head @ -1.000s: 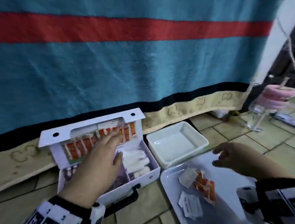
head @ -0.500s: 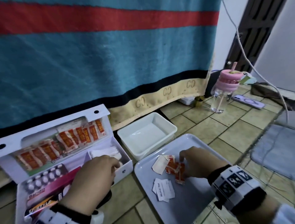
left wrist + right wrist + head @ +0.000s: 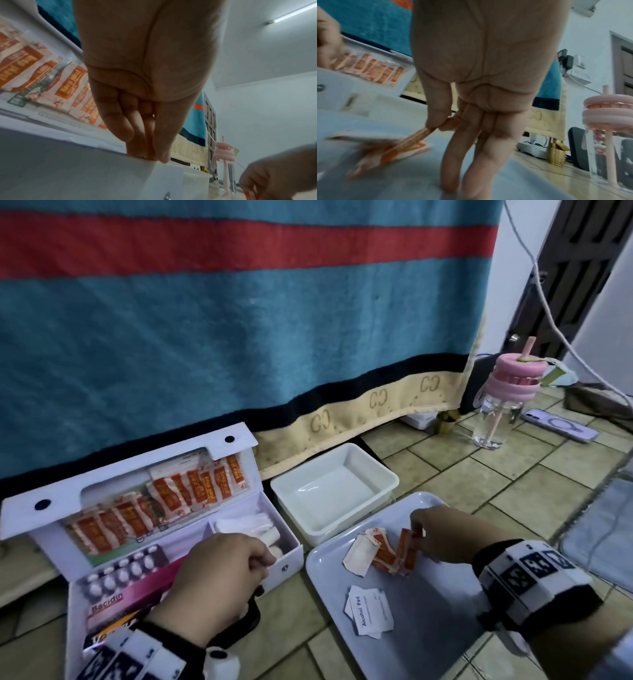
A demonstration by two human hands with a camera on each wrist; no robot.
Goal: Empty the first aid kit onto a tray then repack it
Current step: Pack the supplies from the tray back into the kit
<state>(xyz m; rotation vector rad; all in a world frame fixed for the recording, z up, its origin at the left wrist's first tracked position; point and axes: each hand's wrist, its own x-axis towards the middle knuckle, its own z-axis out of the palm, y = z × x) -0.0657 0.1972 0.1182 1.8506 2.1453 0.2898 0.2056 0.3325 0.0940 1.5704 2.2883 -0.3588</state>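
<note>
The white first aid kit [image 3: 291,559] lies open on the floor at the left, with orange plasters [image 3: 191,494] in its lid pocket. Inside are a pill blister [image 3: 126,568], a pink box [image 3: 137,594] and white dressings [image 3: 253,525]. My left hand [image 3: 265,559] grips the kit's front wall [image 3: 85,169], fingers inside and thumb outside [image 3: 157,157]. To its right, the grey tray [image 3: 428,628] holds orange plaster packets [image 3: 387,556] and alcohol pads [image 3: 370,609]. My right hand [image 3: 414,537] pinches one orange packet [image 3: 418,135] between thumb and forefinger [image 3: 436,127]; its other fingers reach down to the tray [image 3: 402,182].
A white tub [image 3: 376,474] stands behind the tray, beside the kit. A teal and red blanket [image 3: 239,320] hangs behind everything. At the far right on the tiled floor are a pink-lidded bottle [image 3: 503,392], a phone [image 3: 561,428] and a grey mat [image 3: 603,535].
My left hand came down from the lid's plasters to the kit's front wall. My right hand dropped onto the tray and took hold of an orange packet. The head view swung right.
</note>
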